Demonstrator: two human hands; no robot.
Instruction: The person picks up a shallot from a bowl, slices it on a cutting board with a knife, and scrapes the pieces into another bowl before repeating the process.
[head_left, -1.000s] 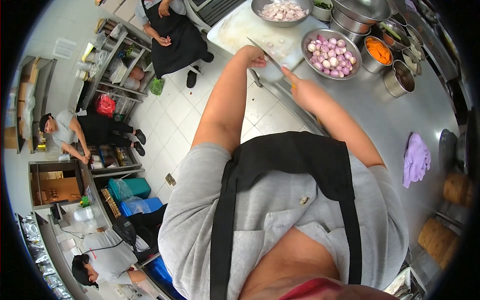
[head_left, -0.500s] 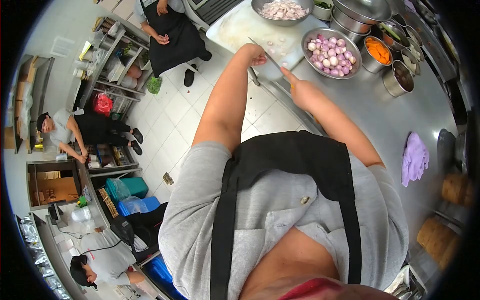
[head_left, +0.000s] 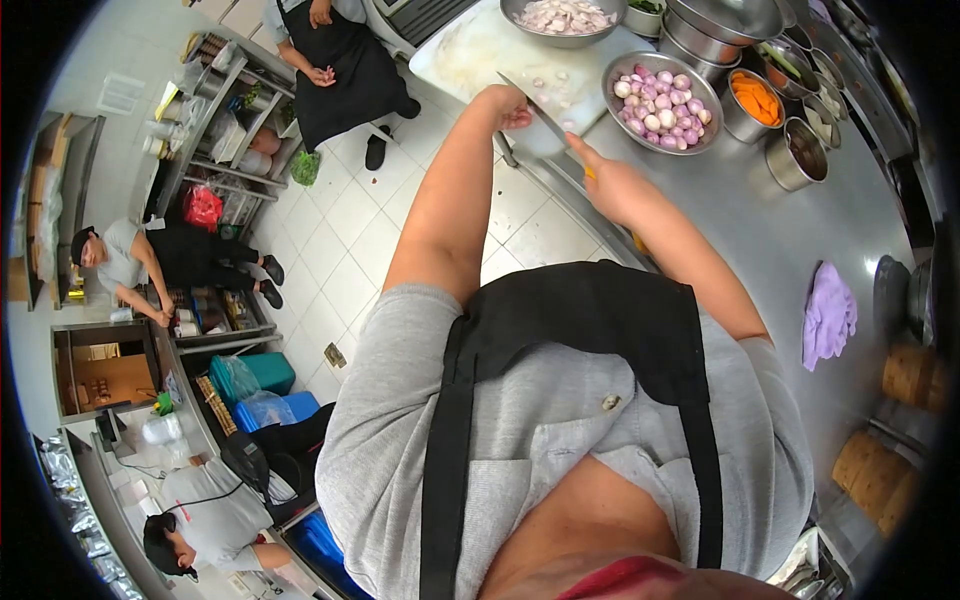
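My right hand (head_left: 612,187) is closed around the yellow handle of a knife, its index finger stretched along the blade (head_left: 546,120). My left hand (head_left: 508,108) is curled beside the blade, near the edge of a white cutting board (head_left: 450,60); whatever its fingers hold is hidden. Small pale pieces are scattered on the board. Right of it stands a metal bowl (head_left: 612,118) of peeled shallots (head_left: 660,108). Another metal bowl (head_left: 560,40), holding pale sliced pieces, sits at the board's far side.
Metal pots with orange slices (head_left: 756,102) and dark contents (head_left: 806,150) stand at the right. A purple glove or cloth (head_left: 829,316) lies on the steel counter (head_left: 740,225). One person in a black apron (head_left: 345,75) stands beyond the board; two others work at the left.
My right hand and the knife have shifted very slightly, showing a bit more of the yellow handle. My left hand stays in nearly the same place.
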